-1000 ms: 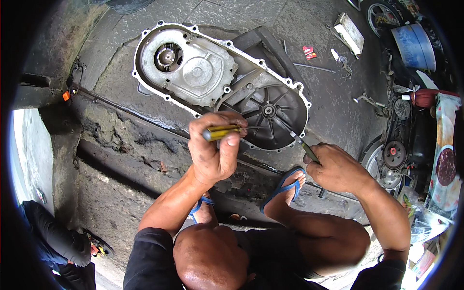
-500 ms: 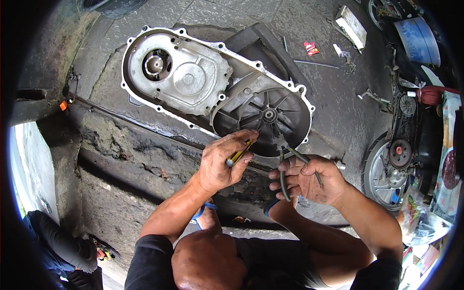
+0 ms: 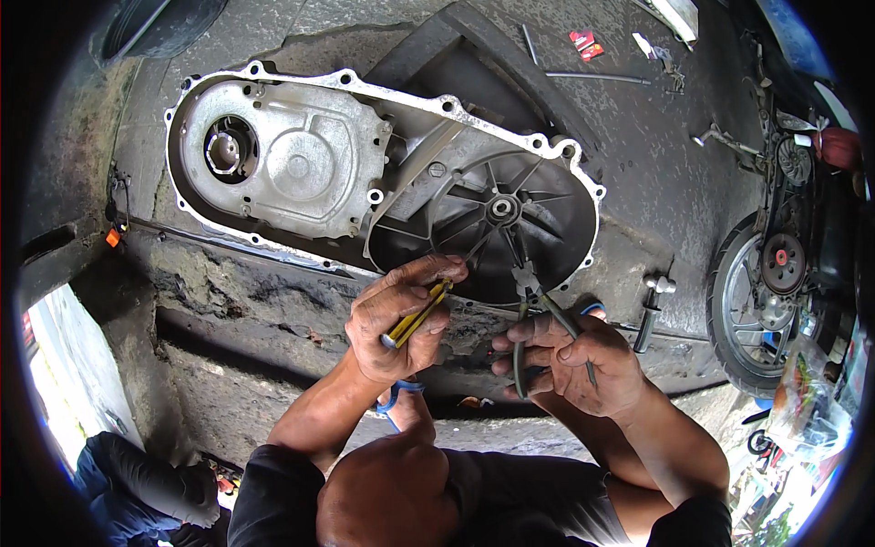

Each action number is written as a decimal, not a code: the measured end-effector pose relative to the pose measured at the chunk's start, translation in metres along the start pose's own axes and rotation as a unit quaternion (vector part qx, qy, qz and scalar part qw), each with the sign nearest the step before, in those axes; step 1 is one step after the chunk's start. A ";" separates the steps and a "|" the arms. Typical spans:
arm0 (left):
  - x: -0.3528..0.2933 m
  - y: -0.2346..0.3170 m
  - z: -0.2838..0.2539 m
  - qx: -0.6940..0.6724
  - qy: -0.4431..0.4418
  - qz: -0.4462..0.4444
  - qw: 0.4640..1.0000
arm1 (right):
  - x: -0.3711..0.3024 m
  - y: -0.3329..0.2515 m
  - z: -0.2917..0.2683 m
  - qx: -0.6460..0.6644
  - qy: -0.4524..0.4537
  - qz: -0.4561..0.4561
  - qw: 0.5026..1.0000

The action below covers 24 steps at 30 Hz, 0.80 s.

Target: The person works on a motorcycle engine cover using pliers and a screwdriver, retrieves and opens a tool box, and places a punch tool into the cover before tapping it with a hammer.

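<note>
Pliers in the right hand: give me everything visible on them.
The pliers have a grey, metallic-looking head and two slim, dark green handles, spread apart. The right hand holds the handles, one against the fingers, the other near the thumb. The narrow tips point away from the person, over the metal housing, toward its hub; contact is unclear.

1. A grey metal casing [image 3: 401, 178] is laid flat, open side up.
2. A yellow-and-black-handled screwdriver [image 3: 417, 314] is held tilted.
3. Green-handled pliers [image 3: 527, 281] are held, handles spread, nose pointed toward the casing's hub [image 3: 501, 209].
</note>
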<state>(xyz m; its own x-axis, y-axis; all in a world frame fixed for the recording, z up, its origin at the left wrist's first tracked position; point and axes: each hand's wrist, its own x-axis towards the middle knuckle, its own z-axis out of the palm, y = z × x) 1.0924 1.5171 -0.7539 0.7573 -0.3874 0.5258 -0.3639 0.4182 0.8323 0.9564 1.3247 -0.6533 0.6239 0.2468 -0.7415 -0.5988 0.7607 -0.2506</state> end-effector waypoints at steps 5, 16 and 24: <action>0.000 0.004 0.005 -0.007 0.020 -0.035 0.999 | -0.002 -0.003 0.003 -0.078 0.044 -0.008 0.996; 0.010 0.012 0.015 -0.069 0.132 -0.128 0.980 | 0.000 -0.009 0.012 -0.098 0.105 -0.008 0.990; 0.008 0.012 0.013 -0.057 0.126 -0.140 0.980 | 0.002 -0.019 0.028 -0.059 0.130 0.028 0.989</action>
<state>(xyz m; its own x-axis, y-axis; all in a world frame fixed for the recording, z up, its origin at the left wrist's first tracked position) 1.0873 1.5082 -0.7369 0.9344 -0.2903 0.2066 -0.0697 0.4195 0.9051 0.9834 1.3273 -0.6329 0.4467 0.1129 -0.8875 -0.6932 0.6708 -0.2636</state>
